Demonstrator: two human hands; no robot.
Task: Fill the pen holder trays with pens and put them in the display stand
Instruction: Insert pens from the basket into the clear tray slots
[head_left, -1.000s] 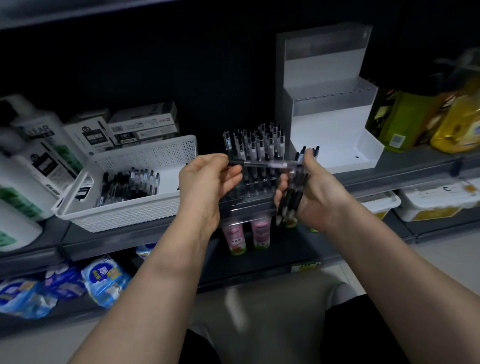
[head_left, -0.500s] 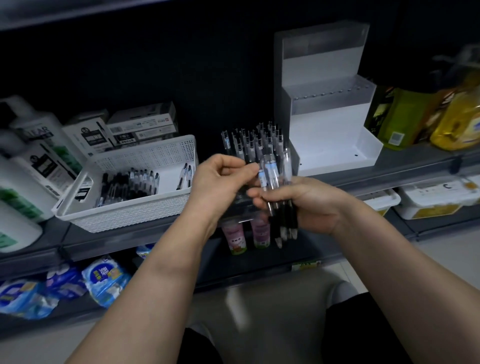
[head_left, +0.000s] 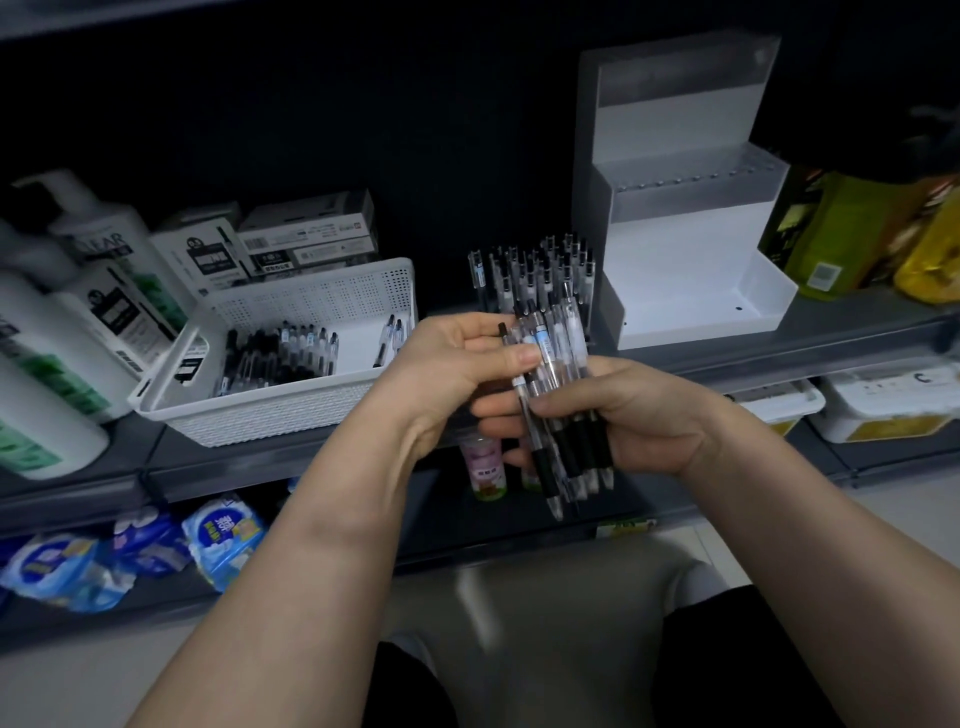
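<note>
Plainly, the fanned bundle of pens (head_left: 561, 410) at centre frame could spill; the right hand (head_left: 654, 415) curls round it only mid-barrel, and the left hand (head_left: 457, 364), pinching one pen's top, may drag its neighbours loose; just behind, upright pens (head_left: 535, 270) stand in a holder tray mostly hidden by the hands; the white basket (head_left: 270, 415) at centre left holds loose pens (head_left: 280, 353); the display stand (head_left: 691, 291), upper right, holds no tray.
</note>
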